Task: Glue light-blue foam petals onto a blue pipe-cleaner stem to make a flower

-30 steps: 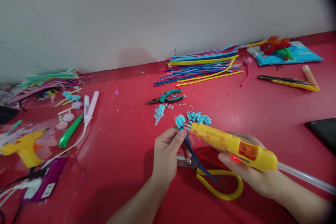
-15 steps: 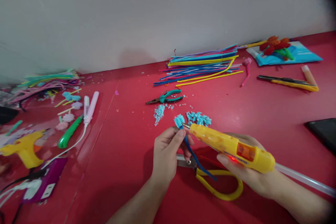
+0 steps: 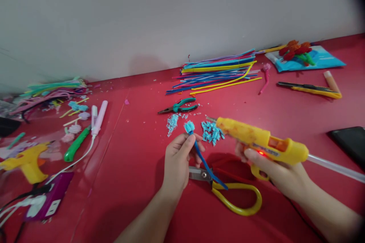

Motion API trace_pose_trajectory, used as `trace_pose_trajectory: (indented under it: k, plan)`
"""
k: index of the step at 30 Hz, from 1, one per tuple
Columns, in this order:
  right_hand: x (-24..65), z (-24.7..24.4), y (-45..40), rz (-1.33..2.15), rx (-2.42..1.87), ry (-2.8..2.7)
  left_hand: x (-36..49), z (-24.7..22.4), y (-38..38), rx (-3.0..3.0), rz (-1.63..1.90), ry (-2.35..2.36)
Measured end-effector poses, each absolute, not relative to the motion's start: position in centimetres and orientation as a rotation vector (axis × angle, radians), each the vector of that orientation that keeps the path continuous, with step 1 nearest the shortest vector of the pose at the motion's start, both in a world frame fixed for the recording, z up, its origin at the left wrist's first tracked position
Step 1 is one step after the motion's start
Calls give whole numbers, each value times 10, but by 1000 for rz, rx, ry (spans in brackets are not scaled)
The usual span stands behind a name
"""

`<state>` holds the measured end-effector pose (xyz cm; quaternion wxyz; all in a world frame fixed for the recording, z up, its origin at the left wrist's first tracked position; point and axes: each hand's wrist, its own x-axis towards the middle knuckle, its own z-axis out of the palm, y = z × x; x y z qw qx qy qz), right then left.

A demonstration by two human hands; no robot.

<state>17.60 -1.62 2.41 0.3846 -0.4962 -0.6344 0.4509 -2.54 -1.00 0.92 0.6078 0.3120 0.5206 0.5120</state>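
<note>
My left hand (image 3: 179, 155) pinches a dark blue pipe cleaner (image 3: 202, 158) just below a tuft of light blue pieces (image 3: 189, 127) at its top. The stem slants down to the right, over the scissors. My right hand (image 3: 273, 167) grips a yellow glue gun (image 3: 245, 131) with a red light lit and a clear glue stick (image 3: 336, 166) out of its back. Its nozzle points left, apart from the tuft, above a pile of cut light blue pieces (image 3: 212, 133). Below the hands lie large scissors (image 3: 238, 186) with yellow and red handles.
Pliers (image 3: 178, 106) and blue fluff (image 3: 172, 123) lie beyond my hands, with bundled pipe cleaners (image 3: 218, 69) behind. At left are another glue gun (image 3: 28, 161), a pink hair straightener (image 3: 99, 117), a green-handled tool (image 3: 76, 144) and a purple power strip (image 3: 51, 197). A phone (image 3: 349, 144) lies right.
The glue gun has drawn back to the right and up, its nozzle leaving the light blue tuft. My left hand has shifted slightly left, still holding the pipe cleaner.
</note>
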Motion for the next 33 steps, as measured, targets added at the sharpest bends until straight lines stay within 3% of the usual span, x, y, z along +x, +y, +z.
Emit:
trace_pose_trajectory:
  k: [7,13,23,27,30,33]
  plan:
    - [200,2,26,1054,-1656,-1708,-26,5,-8,729,1075,1194]
    - [209,-7,45,731,-2197,-1849,-25,7,-10,771,1038,1174]
    - [201,6,37,244,-2450,-2081,-21,11,-13,791,948,1159]
    - [186,7,26,-44,-2046,-2168,-21,9,-13,793,958,1159]
    - [170,-3,23,113,-1441,-2432,-21,9,-12,795,975,1162]
    - [159,-11,27,129,-1276,-2548,-20,11,-12,791,986,1155]
